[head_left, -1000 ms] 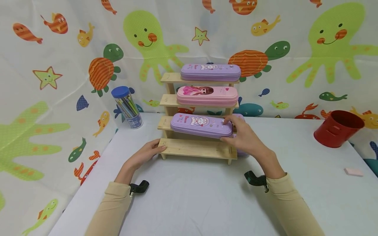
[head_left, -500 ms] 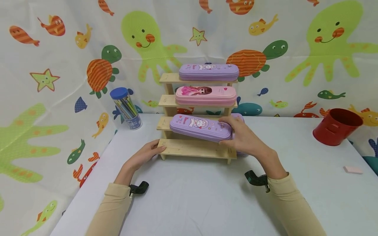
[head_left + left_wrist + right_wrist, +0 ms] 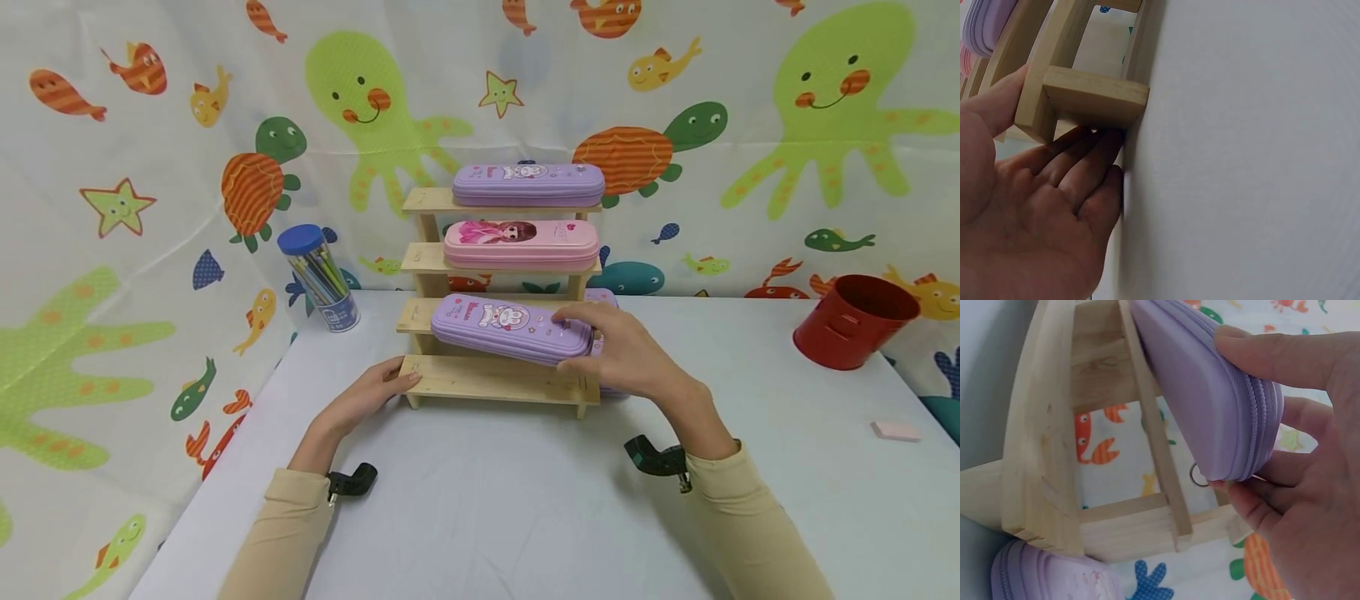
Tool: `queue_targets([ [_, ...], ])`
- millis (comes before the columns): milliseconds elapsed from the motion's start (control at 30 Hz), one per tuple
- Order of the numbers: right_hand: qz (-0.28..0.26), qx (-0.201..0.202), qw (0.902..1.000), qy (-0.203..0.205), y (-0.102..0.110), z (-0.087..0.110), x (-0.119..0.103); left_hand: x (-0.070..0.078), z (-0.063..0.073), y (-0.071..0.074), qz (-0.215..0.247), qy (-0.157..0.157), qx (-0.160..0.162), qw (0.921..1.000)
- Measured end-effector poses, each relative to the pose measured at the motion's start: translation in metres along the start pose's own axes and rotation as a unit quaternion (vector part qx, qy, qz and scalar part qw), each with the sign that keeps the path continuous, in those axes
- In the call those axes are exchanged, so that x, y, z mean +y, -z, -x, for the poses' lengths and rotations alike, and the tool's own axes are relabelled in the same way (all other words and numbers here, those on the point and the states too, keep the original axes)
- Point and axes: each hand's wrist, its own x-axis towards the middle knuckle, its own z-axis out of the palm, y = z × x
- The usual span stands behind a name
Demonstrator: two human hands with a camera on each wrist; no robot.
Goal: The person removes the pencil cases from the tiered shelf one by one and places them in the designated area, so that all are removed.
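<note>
A four-step wooden display stand (image 3: 491, 379) is on the white table. My left hand (image 3: 375, 387) grips the left end of its lowest step, thumb on top; in the left wrist view the fingers (image 3: 1088, 178) curl in beside the leg. With thumb and fingers, my right hand (image 3: 626, 350) holds the right end of a purple pencil case (image 3: 480, 321) with a cartoon rabbit. This case slants across the third step, right end lower and nearer me; the right wrist view shows its underside (image 3: 1191, 394) tilted off the wood.
A pink pencil case (image 3: 525, 244) and another purple one (image 3: 528, 185) lie on the upper steps. More purple cases (image 3: 603, 296) stand behind the stand's right side. A pen tub (image 3: 321, 279) is at left, a red bucket (image 3: 855, 322) and pink eraser (image 3: 896, 431) at right.
My right hand has brought the right end of the purple pencil case down and towards me, so it slants more. The left hand has kept its hold on the stand.
</note>
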Motion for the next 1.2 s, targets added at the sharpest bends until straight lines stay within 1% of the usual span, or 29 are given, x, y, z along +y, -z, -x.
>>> queue_targets([
  [167, -0.019, 0.012, 0.9997, 0.01, 0.005, 0.002, -0.002, 0.001, 0.0, 0.0, 0.006, -0.003, -0.002, 1.0],
  [367, -0.048, 0.02, 0.9986, 0.0, 0.012, 0.005, -0.003, 0.001, -0.001, 0.0, 0.002, -0.003, -0.002, 1.0],
  [500, -0.066, 0.039, 0.997, -0.004, 0.019, 0.008, -0.005, 0.001, -0.001, 0.0, -0.004, 0.0, 0.001, 1.0],
  [600, -0.069, 0.059, 0.9959, 0.0, 0.025, 0.011, -0.005, 0.002, -0.001, 0.0, -0.007, 0.002, 0.003, 1.0],
  [833, -0.042, 0.12, 0.9915, 0.024, 0.038, 0.016, -0.007, 0.003, -0.001, 0.0, -0.008, 0.004, 0.004, 1.0],
  [1100, -0.054, 0.197, 0.9771, 0.06, 0.049, 0.02, -0.004, 0.003, 0.0, 0.0, -0.007, 0.001, 0.003, 1.0],
  [1200, -0.053, 0.216, 0.9736, 0.052, 0.054, 0.023, -0.004, 0.002, 0.0, 0.0, -0.004, 0.0, 0.002, 1.0],
])
